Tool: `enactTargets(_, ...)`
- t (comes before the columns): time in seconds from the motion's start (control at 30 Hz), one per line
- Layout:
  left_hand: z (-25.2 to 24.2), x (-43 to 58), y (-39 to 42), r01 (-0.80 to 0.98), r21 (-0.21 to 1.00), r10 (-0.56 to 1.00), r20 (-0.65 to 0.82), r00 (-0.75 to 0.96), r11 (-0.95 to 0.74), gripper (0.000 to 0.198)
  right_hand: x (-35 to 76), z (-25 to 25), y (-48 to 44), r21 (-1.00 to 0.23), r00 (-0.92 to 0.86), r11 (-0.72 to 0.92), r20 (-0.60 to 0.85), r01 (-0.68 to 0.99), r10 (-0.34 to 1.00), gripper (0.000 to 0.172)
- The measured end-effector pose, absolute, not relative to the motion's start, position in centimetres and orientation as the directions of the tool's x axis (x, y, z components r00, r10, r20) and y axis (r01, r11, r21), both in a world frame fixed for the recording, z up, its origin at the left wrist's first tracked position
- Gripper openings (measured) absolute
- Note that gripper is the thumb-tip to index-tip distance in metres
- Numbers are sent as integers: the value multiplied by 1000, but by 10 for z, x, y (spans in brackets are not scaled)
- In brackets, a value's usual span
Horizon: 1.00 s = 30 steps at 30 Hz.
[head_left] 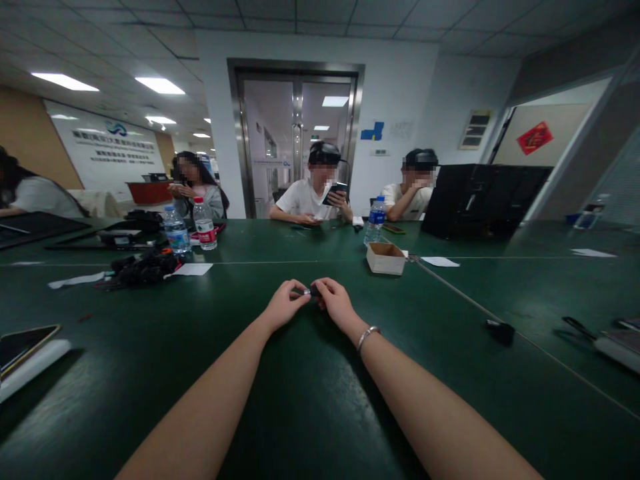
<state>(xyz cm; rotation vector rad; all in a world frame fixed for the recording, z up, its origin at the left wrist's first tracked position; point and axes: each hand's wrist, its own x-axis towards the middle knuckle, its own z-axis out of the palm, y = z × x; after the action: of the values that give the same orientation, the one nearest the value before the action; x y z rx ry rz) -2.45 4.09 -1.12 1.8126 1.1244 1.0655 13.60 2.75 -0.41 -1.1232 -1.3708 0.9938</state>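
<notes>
Both my arms reach out over a dark green table [310, 400]. My left hand [286, 304] and my right hand [334, 301] meet at the middle of the table, fingers curled. Between their fingertips they pinch a small dark part with a silvery end [311, 291]. A silver bracelet [367, 335] sits on my right wrist. What the small part is I cannot make out.
An open cardboard box [385, 258] stands beyond my hands. A pile of small black parts [143, 268] and water bottles [205, 224] lie at the left. A phone [23, 343] sits at the near left, a small black item [500, 331] at the right. Several people sit across the table.
</notes>
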Motion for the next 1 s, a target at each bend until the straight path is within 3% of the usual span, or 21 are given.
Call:
enactTargets(0.13,-6,-23,37,453,833,945,238,224,-317,53,136,-3,27,-969,-10,223,223,110,975,27)
enactTargets(0.27,-4,-22,36,469,817,939,251,235,-336,43,135,-3,26,-970,-7,219,220,109,975,26)
enactTargets(0.4,-2,-22,35,484,816,944,214,253,-315,56,136,-5,27,-965,-18,231,230,126,973,26)
enactTargets(0.53,-4,-23,36,467,810,930,250,271,-354,42,136,-6,29,-962,-20,236,235,136,972,27)
enactTargets(0.87,-1,-22,35,463,835,946,192,260,-297,51,136,-5,28,-961,-15,237,238,143,971,25)
enactTargets(1.0,-2,-21,35,418,851,938,216,272,-317,42,136,-5,28,-963,-13,239,239,123,971,25)
